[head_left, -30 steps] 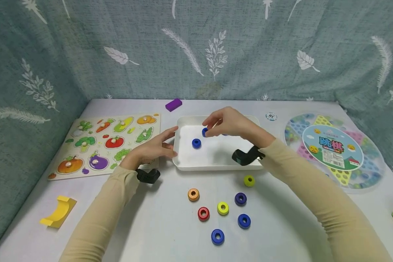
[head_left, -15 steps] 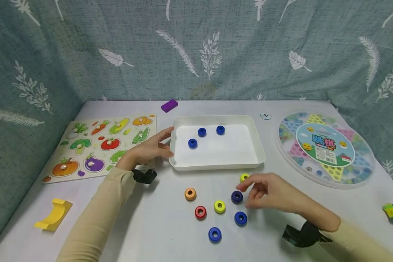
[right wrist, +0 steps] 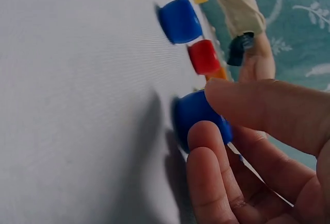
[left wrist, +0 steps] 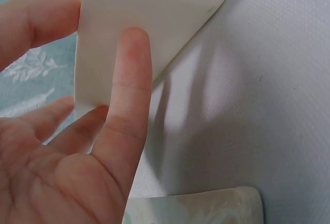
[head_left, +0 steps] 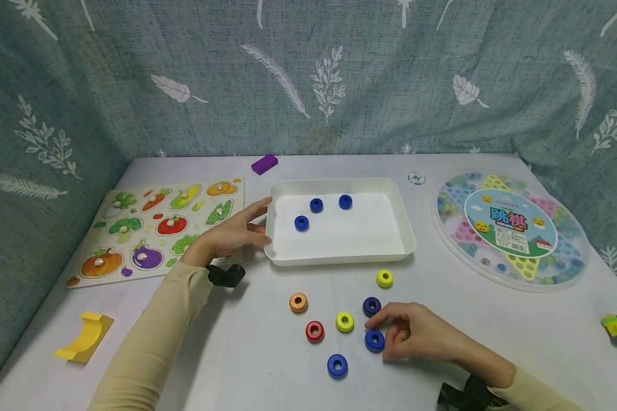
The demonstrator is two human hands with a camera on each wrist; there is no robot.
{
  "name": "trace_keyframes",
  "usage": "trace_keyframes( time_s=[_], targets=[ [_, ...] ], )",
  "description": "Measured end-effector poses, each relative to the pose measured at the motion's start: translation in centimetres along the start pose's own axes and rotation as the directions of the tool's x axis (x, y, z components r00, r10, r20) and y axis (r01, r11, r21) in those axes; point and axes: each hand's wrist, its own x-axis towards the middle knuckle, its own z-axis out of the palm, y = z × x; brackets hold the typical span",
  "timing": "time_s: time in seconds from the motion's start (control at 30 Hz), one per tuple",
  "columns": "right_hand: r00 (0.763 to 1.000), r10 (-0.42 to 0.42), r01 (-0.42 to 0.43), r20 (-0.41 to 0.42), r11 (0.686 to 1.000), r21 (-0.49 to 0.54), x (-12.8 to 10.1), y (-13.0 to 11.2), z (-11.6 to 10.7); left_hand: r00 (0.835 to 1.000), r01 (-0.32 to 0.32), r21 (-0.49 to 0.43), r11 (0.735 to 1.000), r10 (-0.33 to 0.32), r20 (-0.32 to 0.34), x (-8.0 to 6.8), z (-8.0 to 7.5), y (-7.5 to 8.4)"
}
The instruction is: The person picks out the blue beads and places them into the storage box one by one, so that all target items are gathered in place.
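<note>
My right hand pinches a blue ring between thumb and fingers, low over the table. In the right wrist view that blue ring shows between the fingertips. A dark blue ring lies just beyond. My left hand rests against the left side of a white tray; in the left wrist view its straight thumb presses the tray's outer wall. Within the tray sit several blue rings.
Around the right hand lie yellow rings, a red ring, an orange ring and another blue ring. A vegetable puzzle board is at left, a round game box at right, a yellow arch block front left.
My right hand has left the tray, come down toward the front of the table and taken a blue ring between its fingers. The left hand has stayed at the tray.
</note>
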Motion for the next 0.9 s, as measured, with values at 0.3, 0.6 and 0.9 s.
trace_keyframes(
  time_s=[0.3, 0.6, 0.9],
  targets=[
    [0.999, 0.0, -0.003, -0.033, 0.998, -0.067, 0.5, 0.1, 0.2, 1.0, 0.0, 0.001, 1.0, 0.0, 0.006, 0.1, -0.1, -0.1],
    [0.994, -0.035, 0.022, -0.102, 0.992, -0.127, 1.6, -3.1, -3.0, 1.0, 0.007, 0.016, 1.0, -0.007, 0.002, -0.1, -0.2, 0.0],
    [0.944, 0.004, -0.054, -0.33, 0.988, -0.145, 6.2, -8.3, -10.1, 1.0, 0.005, -0.016, 1.0, -0.004, 0.022, -0.1, -0.2, 0.0]
  ],
)
